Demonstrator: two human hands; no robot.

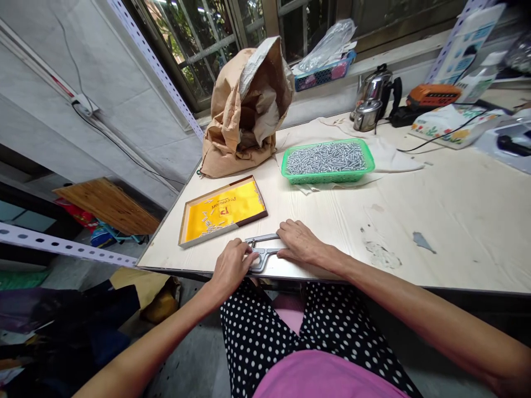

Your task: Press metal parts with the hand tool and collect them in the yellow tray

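Observation:
Near the table's front edge lies a grey spring-loaded plier-like hand tool [262, 258], its two handles spread apart. My right hand [302, 243] is closed around the handle ends. At the tool's other end, the thumb and fingers of my left hand [234, 262] are pinched together by the spring and head. Whether a small piece sits between those fingertips is hidden. Just beyond my left hand is a shallow cardboard box [181, 226] with a yellow printed bottom. Small silvery pieces [213, 226] lie scattered in it, mostly along its near side.
A green plastic basket [327, 177] full of small metal pieces stands farther back. Left of it is a crumpled brown paper bag [228, 132], its mouth open. At the back right are a metal kettle [376, 88], an orange-and-black battery [433, 95] and a tissue pack [452, 128].

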